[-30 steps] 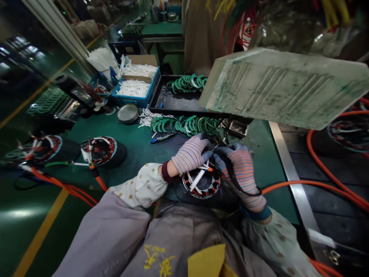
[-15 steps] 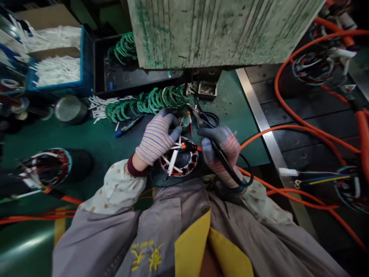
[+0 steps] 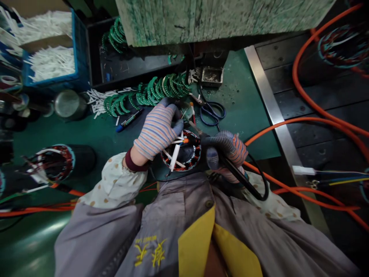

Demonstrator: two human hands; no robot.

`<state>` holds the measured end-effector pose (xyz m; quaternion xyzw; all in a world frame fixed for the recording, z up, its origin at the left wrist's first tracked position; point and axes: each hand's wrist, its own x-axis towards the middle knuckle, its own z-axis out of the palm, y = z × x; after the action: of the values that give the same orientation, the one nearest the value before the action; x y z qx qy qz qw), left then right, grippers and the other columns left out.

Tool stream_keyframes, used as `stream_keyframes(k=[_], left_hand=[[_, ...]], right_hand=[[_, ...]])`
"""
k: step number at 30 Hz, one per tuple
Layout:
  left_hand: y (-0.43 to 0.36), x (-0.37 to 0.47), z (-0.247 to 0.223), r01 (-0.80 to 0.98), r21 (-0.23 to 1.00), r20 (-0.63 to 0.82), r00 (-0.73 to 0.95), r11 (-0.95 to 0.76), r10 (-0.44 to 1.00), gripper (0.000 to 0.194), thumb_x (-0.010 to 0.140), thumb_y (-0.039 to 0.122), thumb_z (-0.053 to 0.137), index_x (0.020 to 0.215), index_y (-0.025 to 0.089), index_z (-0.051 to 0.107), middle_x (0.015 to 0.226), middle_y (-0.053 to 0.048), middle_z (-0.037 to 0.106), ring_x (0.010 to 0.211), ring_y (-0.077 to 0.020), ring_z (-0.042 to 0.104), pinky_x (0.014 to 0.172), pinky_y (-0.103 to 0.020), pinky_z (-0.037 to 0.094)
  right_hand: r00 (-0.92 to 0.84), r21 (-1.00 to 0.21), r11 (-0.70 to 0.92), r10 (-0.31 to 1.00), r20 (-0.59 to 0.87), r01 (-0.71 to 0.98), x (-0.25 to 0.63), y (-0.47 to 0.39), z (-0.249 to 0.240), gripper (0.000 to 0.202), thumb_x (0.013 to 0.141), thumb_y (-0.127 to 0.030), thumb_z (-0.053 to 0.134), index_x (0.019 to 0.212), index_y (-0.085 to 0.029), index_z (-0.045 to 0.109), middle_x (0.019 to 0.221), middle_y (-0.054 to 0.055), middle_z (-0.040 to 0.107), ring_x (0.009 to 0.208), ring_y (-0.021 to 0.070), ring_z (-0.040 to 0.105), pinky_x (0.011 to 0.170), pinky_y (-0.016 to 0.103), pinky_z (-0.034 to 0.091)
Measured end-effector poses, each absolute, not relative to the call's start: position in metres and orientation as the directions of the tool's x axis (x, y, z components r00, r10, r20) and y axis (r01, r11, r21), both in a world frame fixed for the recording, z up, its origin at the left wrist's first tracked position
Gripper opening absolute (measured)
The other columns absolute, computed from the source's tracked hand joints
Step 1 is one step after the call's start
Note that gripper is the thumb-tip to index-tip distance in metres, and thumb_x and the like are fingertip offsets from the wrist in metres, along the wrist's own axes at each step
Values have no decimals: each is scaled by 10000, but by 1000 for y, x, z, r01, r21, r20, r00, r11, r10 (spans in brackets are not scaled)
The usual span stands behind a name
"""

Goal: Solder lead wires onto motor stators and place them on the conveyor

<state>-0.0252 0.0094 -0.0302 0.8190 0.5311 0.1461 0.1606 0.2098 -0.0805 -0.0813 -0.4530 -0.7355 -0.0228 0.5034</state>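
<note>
My left hand [image 3: 161, 125], in a striped glove with grey fingertips, is closed in a pinch above the motor stator [image 3: 196, 157]. A thin wire shows by its fingertips, but what they grip is unclear. White sleeves [image 3: 175, 157] lie across the stator's ring of red and black windings. On the right, my right hand [image 3: 226, 152] is closed round a soldering iron [image 3: 197, 129]. Its metal tip points up and left, close to my left fingertips, and a thick black cable [image 3: 245, 184] loops from under that hand. Blue-handled scissors [image 3: 211, 113] lie beyond the iron.
Green curved strips [image 3: 152, 92] lie in a row behind my hands, with a blue marker [image 3: 128, 121] before them. A blue bin [image 3: 77, 57] holds white sleeves. Another stator [image 3: 83, 159] stands left; a small metal tray [image 3: 212, 77] sits behind. Orange cables [image 3: 311, 122] cross the right side.
My right hand has moved slightly down and right and turned, with the iron's tip now showing near my left fingers. My left hand keeps its pinch. The camera view has shifted a little.
</note>
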Motion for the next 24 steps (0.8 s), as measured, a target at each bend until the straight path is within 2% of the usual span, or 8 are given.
stream_keyframes(k=[8, 15, 20, 22, 24], left_hand=[[8, -25, -33, 841, 357, 94, 400, -406, 911, 131, 1031, 252, 788, 1037, 234, 659, 1185, -142, 745, 1174, -386, 774, 1109, -550, 667], [7, -24, -31, 849, 353, 123, 375, -394, 919, 116, 1050, 312, 783, 1026, 252, 687, 1156, -108, 748, 1108, -349, 759, 1061, -516, 675], [9, -25, -29, 849, 369, 106, 366, -378, 925, 147, 1043, 326, 807, 1031, 248, 683, 1166, -118, 745, 1147, -360, 769, 1100, -535, 678], [10, -24, -29, 848, 373, 104, 366, -378, 925, 142, 1040, 317, 801, 1035, 249, 677, 1170, -117, 739, 1177, -368, 775, 1130, -547, 674], [10, -24, -29, 846, 374, 110, 365, -379, 924, 149, 1027, 315, 809, 1038, 251, 675, 1160, -107, 734, 1192, -370, 777, 1156, -554, 671]], right_hand=[[-31, -460, 604, 627, 779, 651, 207, -79, -86, 266, 1164, -442, 617, 1079, -312, 833, 800, -13, 794, 721, 222, 716, 709, 366, 535], [-59, -466, 579, 666, 743, 669, 211, -85, -86, 372, 1173, -474, 566, 1073, -304, 882, 806, 19, 800, 724, 238, 736, 698, 373, 564], [99, -555, 510, 672, 734, 657, 207, -83, -85, 230, 1163, -372, 625, 1121, -305, 841, 900, 13, 831, 791, 232, 766, 764, 370, 603], [96, -543, 522, 657, 748, 657, 204, -74, -86, 197, 1164, -316, 634, 1146, -283, 827, 947, 17, 842, 847, 232, 777, 794, 371, 600], [36, -536, 520, 695, 718, 666, 201, -63, -87, 235, 1178, -289, 609, 1180, -254, 841, 1003, 40, 845, 916, 246, 776, 837, 392, 600]])
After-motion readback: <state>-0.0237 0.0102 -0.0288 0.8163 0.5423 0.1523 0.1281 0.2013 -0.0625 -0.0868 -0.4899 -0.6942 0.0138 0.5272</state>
